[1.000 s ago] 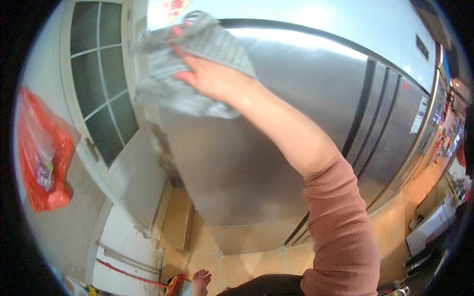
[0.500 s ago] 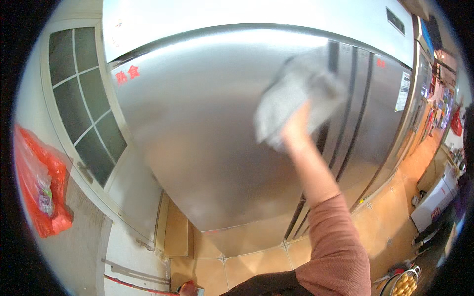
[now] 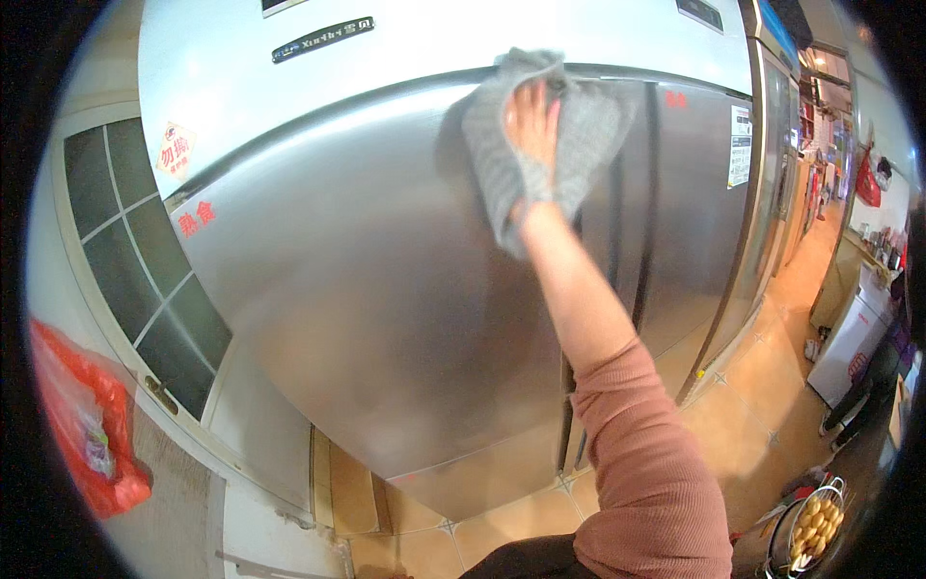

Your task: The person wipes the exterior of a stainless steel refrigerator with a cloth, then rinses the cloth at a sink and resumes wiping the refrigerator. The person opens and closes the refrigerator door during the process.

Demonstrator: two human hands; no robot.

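Note:
My right hand (image 3: 536, 125) holds a grey cloth (image 3: 492, 145) against a large stainless steel refrigerator (image 3: 376, 280). Its fingers point up and lie nearly flat on the cloth, close to the top edge of the steel door. Part of the fabric reaches above that edge onto the white upper panel (image 3: 434, 43), and a fold lies around my wrist. Dark vertical door grooves (image 3: 644, 222) run down just right of the cloth. My left hand is not in view.
At the left stand a white door with dark glass panes (image 3: 145, 232) and a red plastic bag (image 3: 106, 454). Lower right, a metal pot (image 3: 815, 531) holds several yellowish round pieces. A person's dark-clothed legs (image 3: 868, 376) show beside a white appliance (image 3: 854, 338). Orange floor tiles (image 3: 743, 405) run rightward.
My right hand has moved the cloth up to the refrigerator door's top edge. The view has shifted, showing more of the white upper panel.

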